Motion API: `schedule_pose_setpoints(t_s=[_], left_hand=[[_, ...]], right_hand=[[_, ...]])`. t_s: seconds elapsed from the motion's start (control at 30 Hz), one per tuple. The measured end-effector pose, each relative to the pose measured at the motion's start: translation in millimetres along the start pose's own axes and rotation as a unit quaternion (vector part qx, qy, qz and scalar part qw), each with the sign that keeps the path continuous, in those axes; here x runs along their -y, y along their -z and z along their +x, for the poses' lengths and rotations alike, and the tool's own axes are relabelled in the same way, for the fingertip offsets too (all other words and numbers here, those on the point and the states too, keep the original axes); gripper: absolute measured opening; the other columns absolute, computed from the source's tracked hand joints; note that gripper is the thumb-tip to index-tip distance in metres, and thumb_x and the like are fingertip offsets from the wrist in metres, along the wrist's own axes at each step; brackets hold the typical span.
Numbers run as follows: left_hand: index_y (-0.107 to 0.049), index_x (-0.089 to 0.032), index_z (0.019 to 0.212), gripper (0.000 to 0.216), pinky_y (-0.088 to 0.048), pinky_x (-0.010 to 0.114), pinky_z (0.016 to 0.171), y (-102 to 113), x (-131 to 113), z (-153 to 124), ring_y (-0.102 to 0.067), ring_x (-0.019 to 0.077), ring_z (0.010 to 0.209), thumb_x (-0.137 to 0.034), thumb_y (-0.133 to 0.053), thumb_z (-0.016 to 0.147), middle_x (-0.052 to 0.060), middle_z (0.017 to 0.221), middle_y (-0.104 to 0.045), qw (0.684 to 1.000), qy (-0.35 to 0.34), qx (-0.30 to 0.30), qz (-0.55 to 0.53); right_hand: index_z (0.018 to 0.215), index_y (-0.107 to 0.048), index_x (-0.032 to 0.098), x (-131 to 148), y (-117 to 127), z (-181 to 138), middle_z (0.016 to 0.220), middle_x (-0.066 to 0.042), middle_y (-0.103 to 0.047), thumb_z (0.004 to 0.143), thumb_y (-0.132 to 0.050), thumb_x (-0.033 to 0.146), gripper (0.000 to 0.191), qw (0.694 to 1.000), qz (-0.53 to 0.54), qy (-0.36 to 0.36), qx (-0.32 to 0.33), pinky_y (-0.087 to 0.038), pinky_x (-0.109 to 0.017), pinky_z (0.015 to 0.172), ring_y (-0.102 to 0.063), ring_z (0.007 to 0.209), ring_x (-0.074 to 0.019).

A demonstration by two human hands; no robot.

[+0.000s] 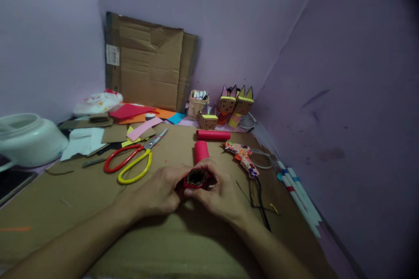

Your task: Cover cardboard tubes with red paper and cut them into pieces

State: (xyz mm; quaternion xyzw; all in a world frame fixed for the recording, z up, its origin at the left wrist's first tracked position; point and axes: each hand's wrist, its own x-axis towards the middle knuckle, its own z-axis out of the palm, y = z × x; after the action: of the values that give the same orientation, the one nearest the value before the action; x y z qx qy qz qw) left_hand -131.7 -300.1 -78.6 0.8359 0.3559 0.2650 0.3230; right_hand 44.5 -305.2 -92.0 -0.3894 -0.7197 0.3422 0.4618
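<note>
Between both hands, over the cardboard-covered table, is a short red-covered cardboard tube (pixel 196 177), its rough corrugated opening turned up toward me. My left hand (pixel 167 188) grips its left side with bent fingers. Around the far rim and right side curl the fingers of my right hand (pixel 221 191), the thumb pressing the near edge. Just beyond the hands lies a second red tube (pixel 201 151), its near end hidden by my fingers. Farther back, a third red tube (pixel 213 135) rests crosswise. Scissors (pixel 137 157) with one red and one yellow handle lie at the left.
A patterned glue gun (pixel 242 157) with a black cord lies at the right, near rolled white tubes (pixel 299 196). Cardboard animal figures (pixel 236 104) and a marker holder (pixel 197 102) stand behind. Coloured paper (pixel 134 112) and a white pot (pixel 32 139) are at left; cardboard sheets (pixel 147 61) lean on the wall.
</note>
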Motion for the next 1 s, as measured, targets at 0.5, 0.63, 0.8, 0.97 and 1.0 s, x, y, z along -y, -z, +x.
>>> schedule_pose_setpoints(t_s=[0.5,0.63,0.8,0.97,1.0], left_hand=[[-0.060,-0.016,0.083,0.016,-0.046,0.024,0.064,0,-7,3,-0.062,0.0167,0.072,-0.011,-0.054,0.070,0.001,0.080,-0.067,0.999,0.041,-0.019,-0.015],[-0.060,-0.017,0.106,0.035,-0.049,0.029,0.079,-3,-2,1,-0.063,0.0198,0.090,-0.011,-0.052,0.073,0.005,0.101,-0.068,0.998,0.036,-0.042,-0.007],[-0.029,-0.013,0.141,0.070,-0.038,0.041,0.106,-14,1,-2,-0.046,0.0253,0.127,-0.013,-0.052,0.075,0.016,0.140,-0.046,0.996,0.047,-0.072,0.009],[-0.022,-0.015,0.144,0.081,-0.033,0.041,0.112,-22,2,-3,-0.039,0.0217,0.133,-0.001,-0.046,0.067,0.014,0.146,-0.040,0.998,0.039,-0.034,-0.019],[-0.023,-0.015,0.143,0.082,-0.034,0.040,0.111,-22,2,-3,-0.041,0.0215,0.132,0.000,-0.046,0.066,0.013,0.145,-0.042,0.999,0.035,-0.031,-0.019]], right_hand=[[0.104,-0.062,0.021,-4,-1,0,0.095,-0.003,-0.064,0.063,-0.078,0.022,0.044,0.999,0.023,-0.034,0.006,-0.049,-0.030,0.072,-0.060,0.083,-0.0181],[0.092,-0.065,0.022,-4,-4,2,0.090,-0.001,-0.063,0.062,-0.076,0.015,0.033,0.998,0.039,-0.029,-0.031,-0.049,-0.028,0.070,-0.059,0.079,-0.0165],[0.087,-0.063,0.019,-4,-8,4,0.080,0.000,-0.065,0.056,-0.082,0.028,0.037,0.986,0.072,-0.130,-0.081,-0.048,-0.030,0.068,-0.059,0.072,-0.0174],[0.076,-0.067,0.019,-8,-9,3,0.079,-0.002,-0.061,0.063,-0.079,0.037,0.026,0.997,0.001,-0.040,-0.068,-0.046,-0.030,0.068,-0.055,0.075,-0.0181],[0.075,-0.067,0.020,-9,-9,2,0.078,-0.002,-0.061,0.064,-0.079,0.038,0.024,0.997,-0.001,-0.031,-0.068,-0.046,-0.029,0.067,-0.055,0.074,-0.0179]])
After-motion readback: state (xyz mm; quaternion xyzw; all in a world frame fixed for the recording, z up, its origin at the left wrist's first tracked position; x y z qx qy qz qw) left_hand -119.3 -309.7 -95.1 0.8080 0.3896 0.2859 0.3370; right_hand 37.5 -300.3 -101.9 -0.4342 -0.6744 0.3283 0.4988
